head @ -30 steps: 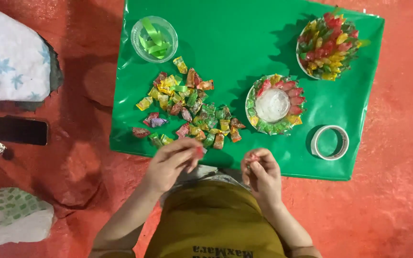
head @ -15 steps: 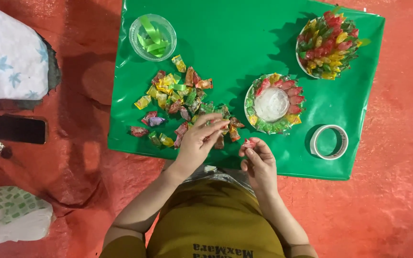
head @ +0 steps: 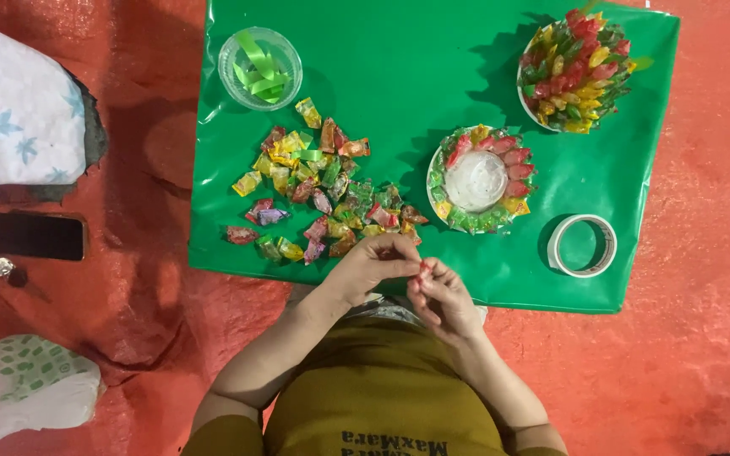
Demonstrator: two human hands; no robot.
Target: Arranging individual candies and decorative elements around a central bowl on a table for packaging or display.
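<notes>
Green sheet (head: 399,76): candy pile (head: 318,194) beside hands, tape roll (head: 582,245) right

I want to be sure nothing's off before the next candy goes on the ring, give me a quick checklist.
1. Candy pinched between left hand and right hand: ok, small red piece at the fingertips.
2. Half-covered candy ring within reach: ok.
3. Tape roll beside it: ok.
4. Loose candy pile on green sheet: ok.
5. Tape already on the held candy: cannot tell.
</notes>
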